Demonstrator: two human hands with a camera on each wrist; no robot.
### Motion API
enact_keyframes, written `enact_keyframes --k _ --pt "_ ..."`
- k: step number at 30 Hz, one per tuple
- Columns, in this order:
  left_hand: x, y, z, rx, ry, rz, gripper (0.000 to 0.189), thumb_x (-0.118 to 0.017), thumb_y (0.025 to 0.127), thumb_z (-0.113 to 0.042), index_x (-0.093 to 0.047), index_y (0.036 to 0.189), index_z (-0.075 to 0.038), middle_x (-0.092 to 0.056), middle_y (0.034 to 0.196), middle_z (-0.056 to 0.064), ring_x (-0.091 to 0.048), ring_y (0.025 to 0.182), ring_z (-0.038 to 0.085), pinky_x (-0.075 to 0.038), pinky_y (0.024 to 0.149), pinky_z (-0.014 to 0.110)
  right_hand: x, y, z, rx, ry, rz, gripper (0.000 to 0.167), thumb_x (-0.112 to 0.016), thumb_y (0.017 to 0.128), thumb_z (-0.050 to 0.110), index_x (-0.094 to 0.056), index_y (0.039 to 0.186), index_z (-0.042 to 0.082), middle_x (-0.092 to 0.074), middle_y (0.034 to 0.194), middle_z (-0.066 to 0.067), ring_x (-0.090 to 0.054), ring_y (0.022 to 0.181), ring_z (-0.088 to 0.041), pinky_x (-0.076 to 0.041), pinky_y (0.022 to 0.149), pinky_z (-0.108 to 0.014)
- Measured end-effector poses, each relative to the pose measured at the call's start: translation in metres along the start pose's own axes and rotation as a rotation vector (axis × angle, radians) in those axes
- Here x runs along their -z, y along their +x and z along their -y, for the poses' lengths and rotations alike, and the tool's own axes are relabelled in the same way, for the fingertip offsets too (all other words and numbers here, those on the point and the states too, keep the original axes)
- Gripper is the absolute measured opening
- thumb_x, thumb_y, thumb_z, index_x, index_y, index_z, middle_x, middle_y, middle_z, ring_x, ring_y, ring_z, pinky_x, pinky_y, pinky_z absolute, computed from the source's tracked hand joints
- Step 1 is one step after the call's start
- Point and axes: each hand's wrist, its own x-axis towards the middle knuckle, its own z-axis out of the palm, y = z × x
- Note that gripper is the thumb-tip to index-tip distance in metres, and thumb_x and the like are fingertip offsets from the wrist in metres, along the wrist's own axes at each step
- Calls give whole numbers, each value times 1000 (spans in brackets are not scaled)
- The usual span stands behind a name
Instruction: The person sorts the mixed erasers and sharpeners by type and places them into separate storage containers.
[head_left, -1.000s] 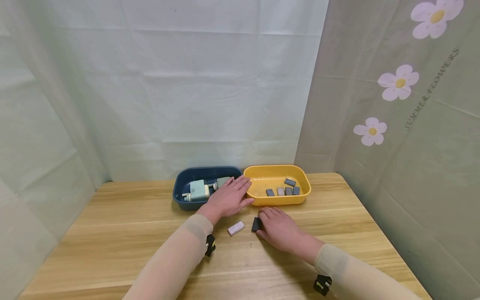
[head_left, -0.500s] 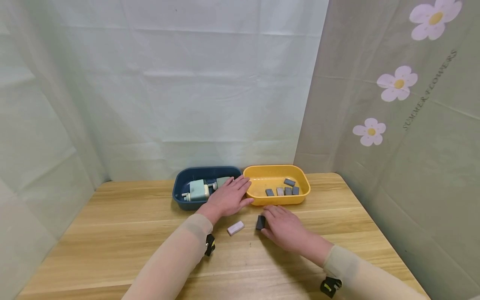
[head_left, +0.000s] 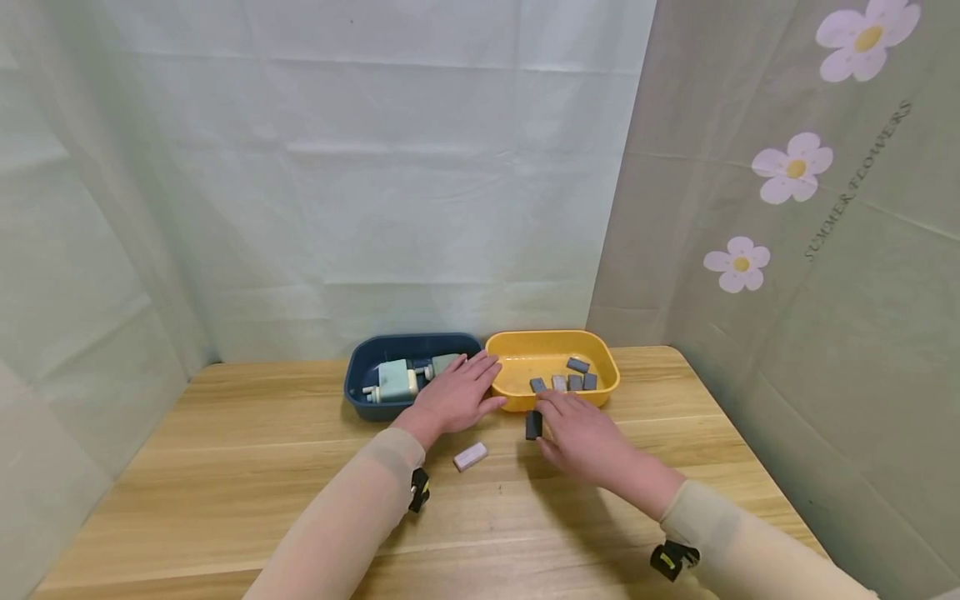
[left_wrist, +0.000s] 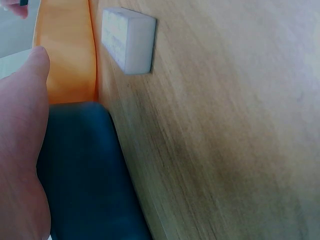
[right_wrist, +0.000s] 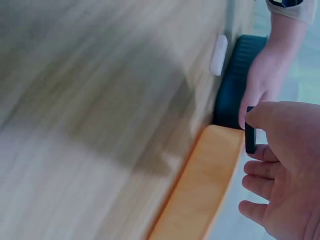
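My right hand (head_left: 588, 437) pinches a small black block (head_left: 533, 425) between thumb and fingertips, just in front of the yellow tray (head_left: 517, 402). In the right wrist view the black block (right_wrist: 250, 131) stands clear of the table, its long side upright between thumb and index finger. My left hand (head_left: 459, 393) lies with straight fingers over the place where the dark blue tray (head_left: 360, 408) meets the yellow one. Nothing is held in it. On the table between my forearms is a whitish block (head_left: 471, 456), nearest the left wrist.
Several small grey blocks (head_left: 575, 382) lie in the yellow tray. Inside the blue tray are boxy pale blue-green things (head_left: 394, 380) with cream ends, partly hidden by my left hand. A cloth wall (head_left: 390, 208) hangs behind the wooden table (head_left: 247, 467).
My right hand has lifted the black block off the table and carried it right and forward, closer to the yellow tray. The left hand stays where it was.
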Motion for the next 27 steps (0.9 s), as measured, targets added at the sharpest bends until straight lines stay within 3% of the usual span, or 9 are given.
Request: enact_keyframes --k 8,27 --pt "-1 1 0 14 8 14 78 -40 115 -64 -33 176 -15 -26 182 3 -15 170 22 -10 137 47 12 8 -10 -17 2 -38 57 -90 95 25 -67 136 -6 -68 141 -22 -67 129 -40 -55 113 -52" --pt "-1 1 -1 29 19 27 78 -40 115 -64 -31 177 -18 -23 183 0 -13 170 20 -7 137 46 27 31 -32 -92 6 1 53 -84 100 25 -65 135 -9 -65 144 -26 -66 130 -42 -51 117 -54"
